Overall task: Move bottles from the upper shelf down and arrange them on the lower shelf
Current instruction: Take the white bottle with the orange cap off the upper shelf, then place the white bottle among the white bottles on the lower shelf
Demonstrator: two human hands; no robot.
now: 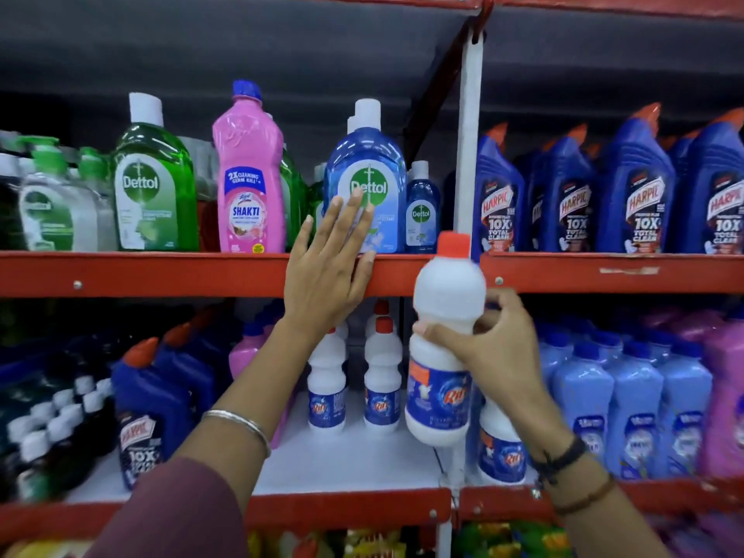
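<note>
My right hand (499,348) grips a white Rin bottle (443,300) with a red cap, held in the air in front of the red edge of the upper shelf (141,271). My left hand (328,263) is flat and open, fingers stretched up against a blue Dettol bottle (376,155) on the upper shelf. On the lower shelf (354,461) two matching white Rin bottles (327,380) stand upright side by side behind my left arm, and another (501,449) stands lower right, partly hidden by my right wrist.
The upper shelf also carries a pink Shakti bottle (249,183), a green Dettol bottle (155,187) and blue Harpic bottles (640,187). A white upright post (470,134) splits the bays. Light blue bottles (636,400) fill the lower right, dark Harpic bottles (149,400) the lower left.
</note>
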